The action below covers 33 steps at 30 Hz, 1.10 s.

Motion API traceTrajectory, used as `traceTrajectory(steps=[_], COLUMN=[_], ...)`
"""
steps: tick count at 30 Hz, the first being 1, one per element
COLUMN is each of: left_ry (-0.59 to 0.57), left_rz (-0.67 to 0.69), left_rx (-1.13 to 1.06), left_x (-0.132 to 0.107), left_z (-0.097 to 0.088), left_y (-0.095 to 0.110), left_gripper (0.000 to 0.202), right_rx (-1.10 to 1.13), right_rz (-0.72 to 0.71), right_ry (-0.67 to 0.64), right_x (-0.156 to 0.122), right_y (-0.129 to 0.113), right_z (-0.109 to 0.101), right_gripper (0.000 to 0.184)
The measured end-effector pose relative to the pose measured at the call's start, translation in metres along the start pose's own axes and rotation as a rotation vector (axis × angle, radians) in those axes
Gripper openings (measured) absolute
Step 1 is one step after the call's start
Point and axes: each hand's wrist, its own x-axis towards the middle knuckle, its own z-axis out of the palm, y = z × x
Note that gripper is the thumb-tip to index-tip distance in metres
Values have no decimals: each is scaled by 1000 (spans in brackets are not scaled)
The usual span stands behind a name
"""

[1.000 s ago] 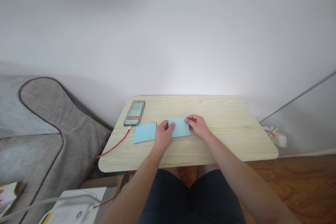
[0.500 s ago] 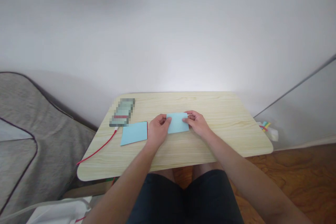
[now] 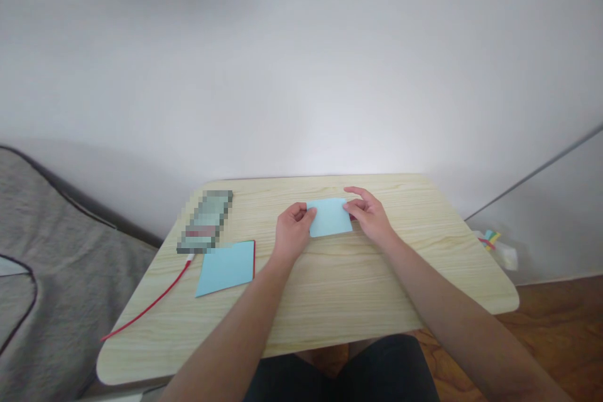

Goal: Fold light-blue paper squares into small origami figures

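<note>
A light blue sheet of paper (image 3: 330,218) is held up above the table between both hands. My left hand (image 3: 293,231) pinches its left edge, thumb on the near face and fingers behind. At the opposite edge, my right hand (image 3: 370,217) grips the upper right corner between the thumb and curled fingers, while its index finger points out free above the paper. On the table to the left lies another blue sheet (image 3: 226,269), with a thin red edge along its right side.
A phone-like device (image 3: 205,223), pixelated, lies at the table's left with a red cable (image 3: 151,306) running off the edge. The pale wooden table (image 3: 424,264) meets a white wall (image 3: 301,63). Grey fabric (image 3: 85,289) stands at left; a small plastic bag (image 3: 502,251) is beyond the right edge.
The view has shifted, so the table appears larger and lower. My right index finger has lifted off the paper and stretched out. Both hands still hold the sheet.
</note>
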Motion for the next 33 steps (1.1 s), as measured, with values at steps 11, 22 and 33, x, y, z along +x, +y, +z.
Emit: traceTrajectory(steps=[11,22,33], left_ry=[-34,-9,-16], left_rz=[-20,-36,-37], left_rx=[-112,-116,-137], left_x=[-10,-7,-8], left_z=[1,-2,-2], left_y=[2,-3,-4], left_gripper=[27,29,27], right_rx=[-15,22,43], right_rz=[-10,3,83], right_ry=[-3,-11,-24], right_x=[-6,-11,-8], right_y=[8,10,18], right_z=[-2,-2,-3], right_gripper=[45,41,21])
